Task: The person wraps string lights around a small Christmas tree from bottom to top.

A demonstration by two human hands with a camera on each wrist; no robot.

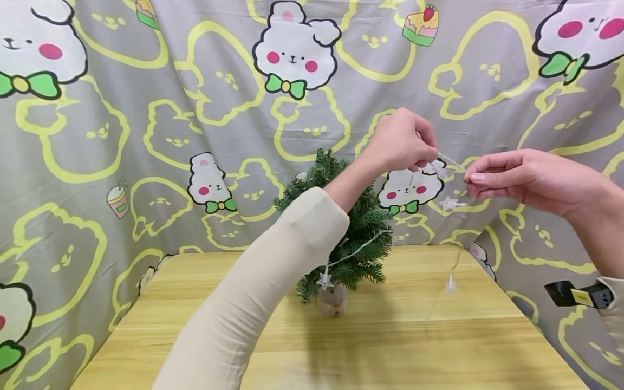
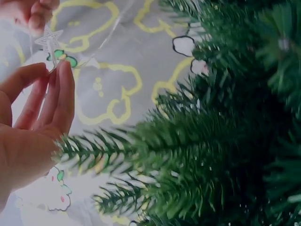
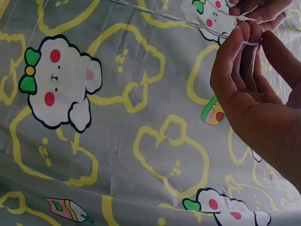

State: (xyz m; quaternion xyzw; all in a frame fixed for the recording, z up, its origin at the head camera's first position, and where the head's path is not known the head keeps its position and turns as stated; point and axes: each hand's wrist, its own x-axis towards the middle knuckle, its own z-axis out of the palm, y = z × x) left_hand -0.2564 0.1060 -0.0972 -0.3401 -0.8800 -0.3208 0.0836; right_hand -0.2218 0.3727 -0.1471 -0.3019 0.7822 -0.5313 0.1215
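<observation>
“At one o'clock from the tree (image 1: pixel 364 218), your left hand (image 1: pixel 400 140) pinches the string (image 1: pixel 452 161), thumb and fingers together on it.”

“And your other grip?”

“Between three and four o'clock from the left one, your right hand (image 1: pixel 528 181) has its fingertips clamped on the same string. A short stretch spans the gap between both hands.”

“What hangs near your fingers?”

“One star (image 1: pixel 440 169) is just beside your left fingertips, on the side toward your right hand. A second star (image 1: pixel 449 203) hangs at half past seven from your right fingertips. A clear ornament (image 1: pixel 451 283), too blurred for its shape to be told, dangles well below them, just past six.”

“Is any of the string on the tree?”

“Yes, you have part of it across the lower front, with another star (image 1: pixel 325 280) at seven o'clock from the tree's middle.”

“And farther out?”

“The tree stands upright, its base (image 1: pixel 333 301) on the table (image 1: pixel 146 330); your left sleeve (image 1: pixel 263 271) crosses in front. At five o'clock from your right hand, a black box (image 1: pixel 582 296) sits by your cuff. At twelve, behind everything, hangs the patterned curtain (image 1: pixel 161 130).”
</observation>
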